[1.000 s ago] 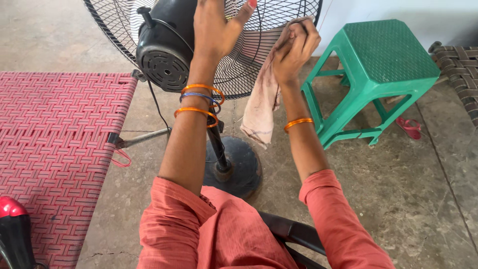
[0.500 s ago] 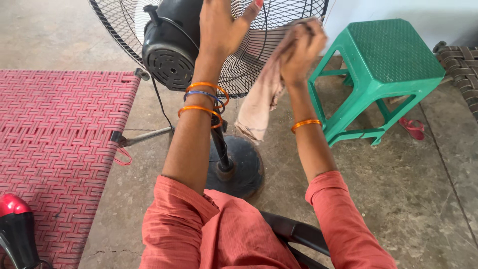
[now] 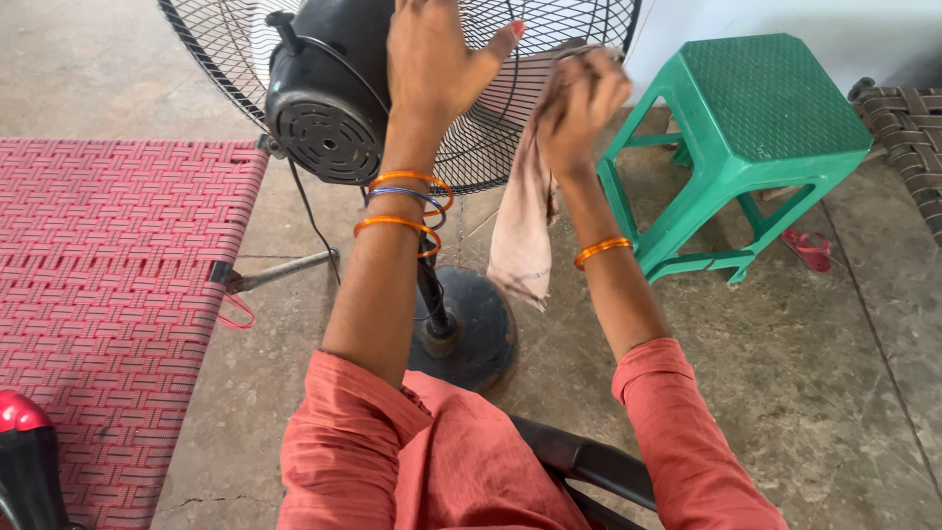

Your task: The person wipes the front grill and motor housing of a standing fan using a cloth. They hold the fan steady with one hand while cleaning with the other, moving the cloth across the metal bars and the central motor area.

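Left hand (image 3: 432, 59) on fan grille (image 3: 549, 49) — fingertips cut off, right hand (image 3: 579, 103) seemingly gripping cloth (image 3: 525, 226)

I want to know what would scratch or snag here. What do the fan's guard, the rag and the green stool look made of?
Fan guard: thin dark metal wire, judging by the fine radial mesh.
Rag, bunched in the right hand: soft woven cloth, pale and stained; it hangs limp.
Green stool: moulded plastic, likely, with a smooth one-piece body and a textured top.
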